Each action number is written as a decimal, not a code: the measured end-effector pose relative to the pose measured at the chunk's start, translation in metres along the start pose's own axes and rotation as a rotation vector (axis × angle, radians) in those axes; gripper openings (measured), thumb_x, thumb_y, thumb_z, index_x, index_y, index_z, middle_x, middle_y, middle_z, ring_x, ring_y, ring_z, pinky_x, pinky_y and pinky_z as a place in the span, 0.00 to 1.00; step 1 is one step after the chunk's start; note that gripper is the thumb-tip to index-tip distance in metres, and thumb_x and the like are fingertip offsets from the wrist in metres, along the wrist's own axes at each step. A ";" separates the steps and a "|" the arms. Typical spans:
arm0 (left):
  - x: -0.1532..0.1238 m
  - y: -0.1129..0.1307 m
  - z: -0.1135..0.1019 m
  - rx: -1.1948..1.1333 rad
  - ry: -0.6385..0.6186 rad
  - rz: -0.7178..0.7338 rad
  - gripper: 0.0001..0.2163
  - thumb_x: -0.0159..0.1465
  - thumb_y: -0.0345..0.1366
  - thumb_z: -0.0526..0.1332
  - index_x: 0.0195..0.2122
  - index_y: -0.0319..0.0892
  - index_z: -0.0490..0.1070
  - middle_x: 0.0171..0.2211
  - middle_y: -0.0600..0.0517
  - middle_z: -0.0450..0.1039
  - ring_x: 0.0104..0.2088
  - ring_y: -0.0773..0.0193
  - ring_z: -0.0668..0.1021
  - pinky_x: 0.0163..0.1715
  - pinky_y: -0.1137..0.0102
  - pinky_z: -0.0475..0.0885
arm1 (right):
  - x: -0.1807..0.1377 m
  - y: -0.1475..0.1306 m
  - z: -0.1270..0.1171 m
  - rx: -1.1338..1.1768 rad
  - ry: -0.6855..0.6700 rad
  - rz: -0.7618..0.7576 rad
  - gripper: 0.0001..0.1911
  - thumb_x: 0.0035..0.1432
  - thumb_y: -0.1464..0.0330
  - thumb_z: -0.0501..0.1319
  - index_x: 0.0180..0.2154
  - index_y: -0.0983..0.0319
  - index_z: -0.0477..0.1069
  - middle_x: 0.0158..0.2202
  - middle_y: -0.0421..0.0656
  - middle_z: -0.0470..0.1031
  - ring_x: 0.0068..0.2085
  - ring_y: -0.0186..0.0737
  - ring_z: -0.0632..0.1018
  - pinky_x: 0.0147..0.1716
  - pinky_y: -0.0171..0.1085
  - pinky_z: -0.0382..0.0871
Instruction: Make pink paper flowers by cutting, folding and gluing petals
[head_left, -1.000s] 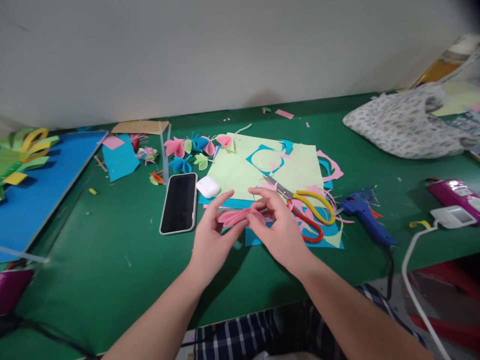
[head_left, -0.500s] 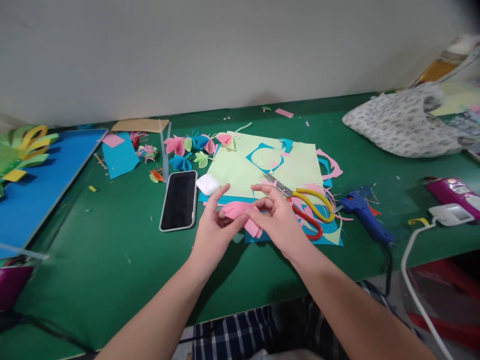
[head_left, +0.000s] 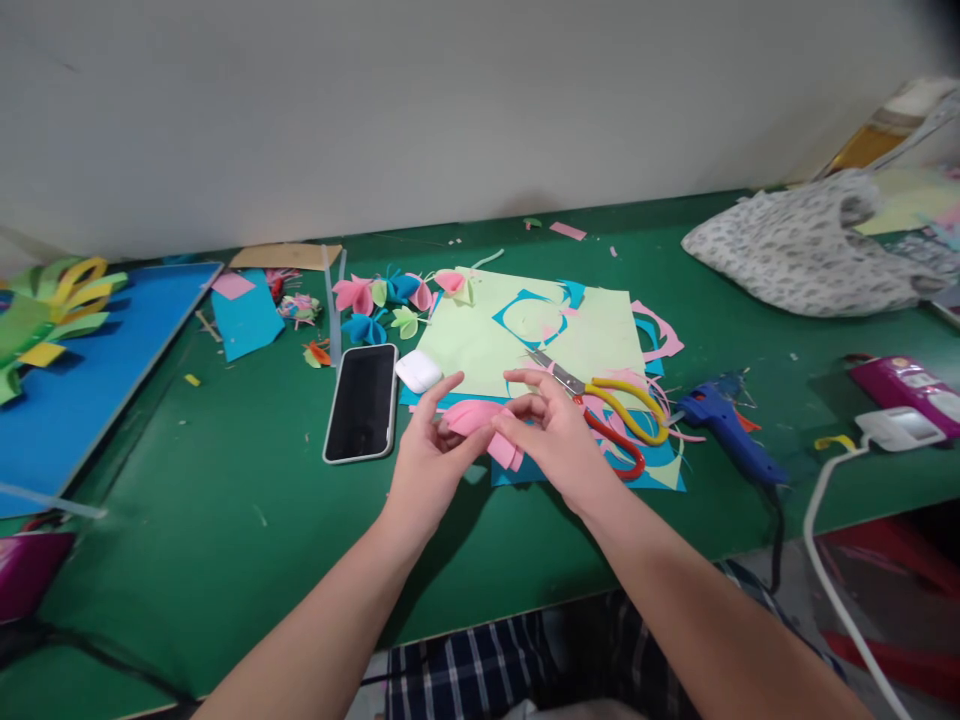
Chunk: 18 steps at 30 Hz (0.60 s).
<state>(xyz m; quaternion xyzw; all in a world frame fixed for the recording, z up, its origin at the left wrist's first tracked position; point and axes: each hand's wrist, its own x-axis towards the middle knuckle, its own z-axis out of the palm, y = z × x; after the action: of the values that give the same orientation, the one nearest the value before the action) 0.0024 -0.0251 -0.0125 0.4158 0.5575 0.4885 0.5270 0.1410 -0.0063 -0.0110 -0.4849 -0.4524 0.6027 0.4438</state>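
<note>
Between my hands is a folded piece of pink paper (head_left: 474, 416), held above the green table's front part. My left hand (head_left: 429, 450) pinches its left side, thumb in front and index finger raised. On the right side, my right hand (head_left: 553, 440) grips it between thumb and bent fingers, its index finger lifted. Just beyond the right hand lie scissors (head_left: 604, 393) with yellow and red handles, on paper scraps. A pale green sheet (head_left: 480, 340) with blue cut-outs rests behind the hands. Folded paper flowers (head_left: 401, 290) in pink, blue and green sit at its left.
A phone (head_left: 362, 403) and a white case (head_left: 418, 371) lie left of my hands. Rightward are a blue glue gun (head_left: 724, 430), a white cable (head_left: 817, 510) and a patterned cloth bag (head_left: 810, 245). A blue board (head_left: 142, 340) carries paper strips at far left.
The camera view has shifted slightly, so the table items appear a little to the right at left. My hands keep the same hold on the pink paper.
</note>
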 end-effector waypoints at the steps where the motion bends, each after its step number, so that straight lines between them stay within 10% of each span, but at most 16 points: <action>1: 0.000 0.000 0.000 0.002 0.012 0.004 0.31 0.51 0.35 0.68 0.55 0.44 0.60 0.23 0.59 0.68 0.23 0.71 0.73 0.28 0.74 0.72 | 0.000 0.001 0.000 0.004 0.013 -0.010 0.22 0.47 0.71 0.63 0.46 0.57 0.64 0.27 0.35 0.70 0.31 0.33 0.72 0.31 0.34 0.65; 18: 0.008 -0.008 0.000 -0.062 0.130 0.070 0.29 0.47 0.34 0.70 0.52 0.45 0.65 0.28 0.56 0.72 0.24 0.69 0.75 0.28 0.71 0.76 | 0.004 -0.007 -0.014 -0.071 0.014 -0.011 0.11 0.52 0.60 0.61 0.34 0.61 0.70 0.28 0.38 0.71 0.29 0.33 0.74 0.28 0.33 0.70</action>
<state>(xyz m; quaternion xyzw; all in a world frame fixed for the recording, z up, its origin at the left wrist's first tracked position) 0.0016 -0.0189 -0.0223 0.3858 0.5604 0.5496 0.4848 0.1550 0.0008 -0.0066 -0.5021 -0.4730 0.5805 0.4327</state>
